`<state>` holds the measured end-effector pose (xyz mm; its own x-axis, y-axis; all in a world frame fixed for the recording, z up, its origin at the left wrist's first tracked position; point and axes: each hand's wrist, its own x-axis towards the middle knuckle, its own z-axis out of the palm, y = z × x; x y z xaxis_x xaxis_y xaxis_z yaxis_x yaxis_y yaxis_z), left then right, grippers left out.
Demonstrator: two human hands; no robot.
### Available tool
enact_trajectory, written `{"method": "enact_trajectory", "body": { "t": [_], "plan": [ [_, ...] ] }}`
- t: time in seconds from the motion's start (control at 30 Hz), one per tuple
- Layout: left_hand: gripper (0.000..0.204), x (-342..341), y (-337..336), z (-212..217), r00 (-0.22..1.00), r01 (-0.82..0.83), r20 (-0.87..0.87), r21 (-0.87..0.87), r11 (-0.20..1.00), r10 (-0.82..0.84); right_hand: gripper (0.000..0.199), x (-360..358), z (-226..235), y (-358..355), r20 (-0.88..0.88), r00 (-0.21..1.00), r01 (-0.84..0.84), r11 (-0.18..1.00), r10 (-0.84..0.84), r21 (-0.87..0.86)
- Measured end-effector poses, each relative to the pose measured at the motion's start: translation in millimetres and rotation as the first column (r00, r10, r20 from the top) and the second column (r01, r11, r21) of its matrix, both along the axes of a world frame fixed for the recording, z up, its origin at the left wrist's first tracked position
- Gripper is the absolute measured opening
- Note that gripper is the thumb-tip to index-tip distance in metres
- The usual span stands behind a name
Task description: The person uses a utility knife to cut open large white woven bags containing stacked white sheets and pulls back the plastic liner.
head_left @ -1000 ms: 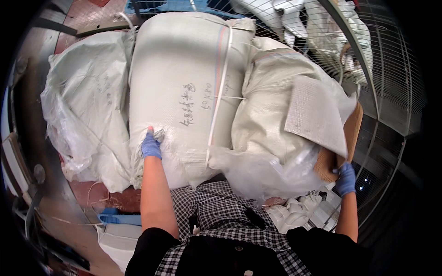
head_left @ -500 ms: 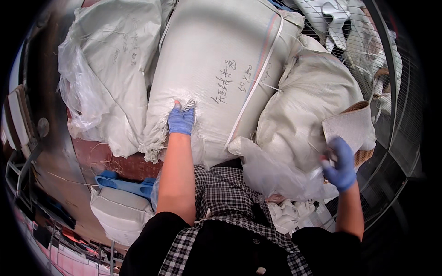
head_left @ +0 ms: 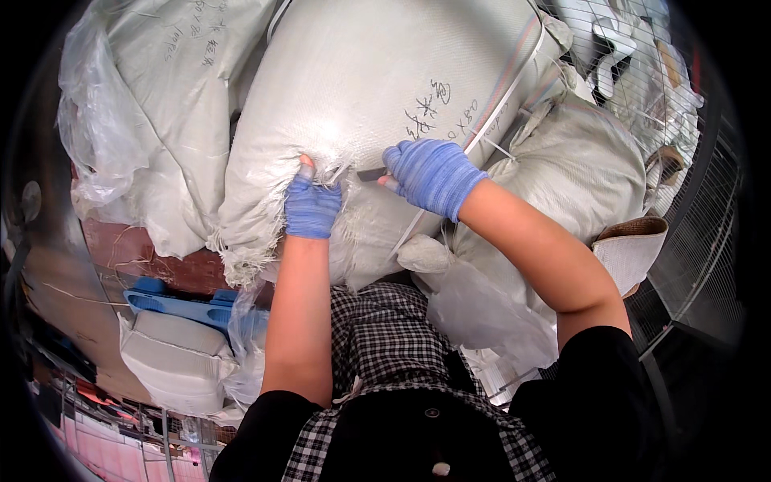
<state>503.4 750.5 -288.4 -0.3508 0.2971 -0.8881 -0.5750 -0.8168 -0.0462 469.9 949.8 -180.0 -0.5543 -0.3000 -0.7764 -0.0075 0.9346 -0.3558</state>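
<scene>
A large stuffed white woven sack (head_left: 345, 88) with handwriting and a white strap lies before me. My left hand (head_left: 312, 205), in a blue knit glove with a bare thumb tip, is closed on the bunched, frayed end of this sack. My right hand (head_left: 434, 178), in a matching glove, is closed around a small knife (head_left: 371, 173). Its short grey blade points left at the gathered, tied fabric beside my left hand. The knife's handle is hidden in my fist.
Another white sack (head_left: 181, 120) with clear plastic lies at left, and a tied one (head_left: 574, 161) at right. A blue plastic piece (head_left: 181, 305) and a wrapped white bundle (head_left: 173, 361) sit lower left. A fabric-covered bin (head_left: 630, 249) and wire mesh cage (head_left: 699, 225) stand at right.
My right hand has swung left from beside the bin to the sack, bringing the knife near my left hand. The left hand keeps its grip. The whole view has shifted slightly.
</scene>
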Motion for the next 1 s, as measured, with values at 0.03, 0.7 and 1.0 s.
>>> {"method": "enact_trajectory", "body": {
  "t": [0.03,0.7,1.0],
  "plan": [
    [0.033,2,-1,-5,1.0,-0.005,0.015,-0.003,1.0,0.005,0.036,-4,-2,-3,-0.006,1.0,-0.018,1.0,0.018,-0.004],
    [0.022,-16,1,20,0.993,-0.019,0.121,0.122,0.992,0.004,0.038,-43,0,0,0.193,0.978,-0.085,0.996,0.082,0.006],
    [0.028,-20,2,15,0.959,-0.111,0.276,0.152,0.982,0.065,0.039,-75,-3,55,-0.147,0.982,0.141,0.975,-0.116,0.17]
  ]
}}
